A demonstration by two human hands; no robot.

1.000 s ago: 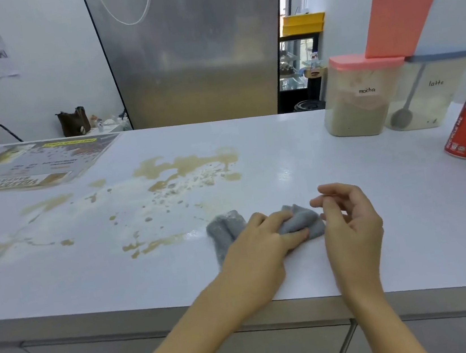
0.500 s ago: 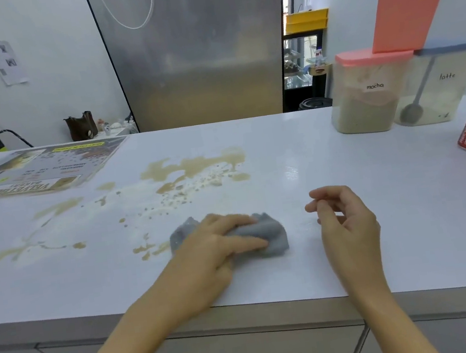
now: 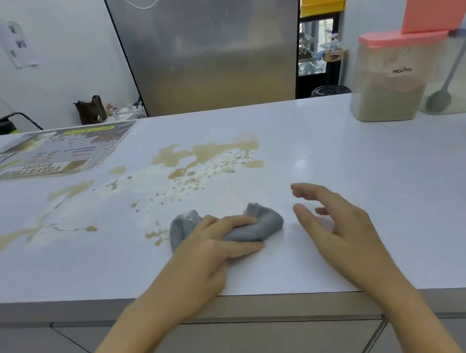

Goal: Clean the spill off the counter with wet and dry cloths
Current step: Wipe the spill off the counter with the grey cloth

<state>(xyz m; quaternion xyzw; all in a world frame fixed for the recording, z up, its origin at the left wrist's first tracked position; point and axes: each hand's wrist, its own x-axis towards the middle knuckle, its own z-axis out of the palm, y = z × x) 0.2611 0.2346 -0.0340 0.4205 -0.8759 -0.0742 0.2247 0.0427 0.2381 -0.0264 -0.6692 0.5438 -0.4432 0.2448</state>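
Grey bunched-up fabric cloth (image 3: pixel 261 224) sits on the white laminate counter (image 3: pixel 361 189) near its front edge, gripped by the left hand (image 3: pixel 206 254), fingers curled over it. Right hand (image 3: pixel 338 221) hovers just beside — fingers spread, holding nothing. Best move: press flat, sweep left into the tan liquid spill (image 3: pixel 202 153) — crumbs and streaks included. Cloth looks damp, crumpled, speckled with residue.

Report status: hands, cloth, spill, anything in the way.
Left hand grips grey cloth at spill's near edge. Right hand open, holding nothing. Brown spill mostly unwiped. Nothing between cloth and spill.
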